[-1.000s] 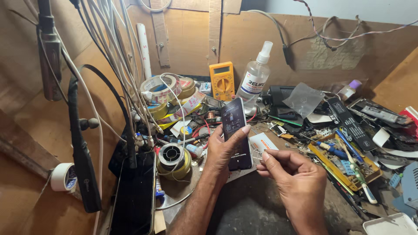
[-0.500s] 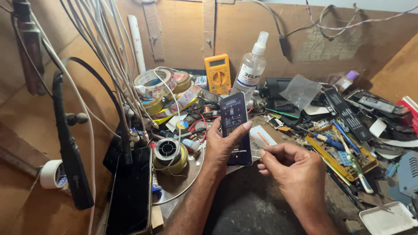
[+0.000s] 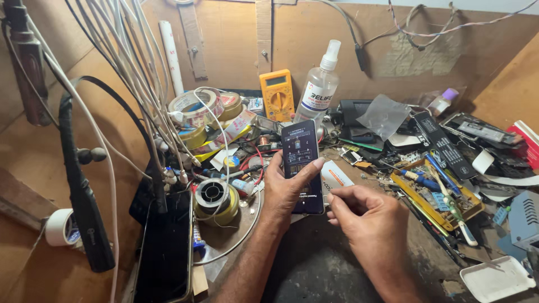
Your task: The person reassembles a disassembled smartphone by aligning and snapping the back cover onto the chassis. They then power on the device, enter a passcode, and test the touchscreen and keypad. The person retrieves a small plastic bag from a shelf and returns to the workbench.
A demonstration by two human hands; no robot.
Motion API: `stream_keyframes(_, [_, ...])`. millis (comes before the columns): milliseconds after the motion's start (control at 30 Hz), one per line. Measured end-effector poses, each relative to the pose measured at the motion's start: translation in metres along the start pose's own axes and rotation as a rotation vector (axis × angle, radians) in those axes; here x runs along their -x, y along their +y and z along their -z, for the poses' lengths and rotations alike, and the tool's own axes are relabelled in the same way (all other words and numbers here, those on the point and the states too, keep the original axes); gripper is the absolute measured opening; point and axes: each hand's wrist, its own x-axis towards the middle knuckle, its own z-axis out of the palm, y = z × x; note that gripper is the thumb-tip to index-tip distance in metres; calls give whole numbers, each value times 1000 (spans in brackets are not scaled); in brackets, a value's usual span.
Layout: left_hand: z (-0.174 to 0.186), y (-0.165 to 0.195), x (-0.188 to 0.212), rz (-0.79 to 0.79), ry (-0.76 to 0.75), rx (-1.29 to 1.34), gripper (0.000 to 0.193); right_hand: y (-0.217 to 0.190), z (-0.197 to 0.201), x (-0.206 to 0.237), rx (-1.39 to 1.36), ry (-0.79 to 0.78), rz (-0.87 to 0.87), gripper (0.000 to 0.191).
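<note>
two hands [image 3: 292,188], one phone [image 3: 302,163], one multimeter [image 3: 277,94]

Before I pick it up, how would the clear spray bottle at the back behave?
The spray bottle stands tall and narrow, so it probably tips if pushed. Its clear plastic looks smooth, maybe slippery. Crowded by the yellow meter, it may knock neighbours.

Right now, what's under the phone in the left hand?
Under the phone, gripped by the left hand, a white card pokes out on the right. The rest of the card and the bench beneath are covered.
</note>
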Motion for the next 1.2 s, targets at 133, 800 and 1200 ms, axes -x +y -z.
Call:
stream_keyframes(133, [0, 1, 1, -28, 5, 44, 44, 4, -6, 5, -83, 29, 67, 25])
stream_keyframes(800, [-3, -3, 1, 30, 93, 131, 35, 36, -30, 24, 49, 161, 408, 33])
stream_keyframes(1200, [4, -5, -8, 47, 98, 223, 34, 35, -32, 23, -70, 264, 409, 29])
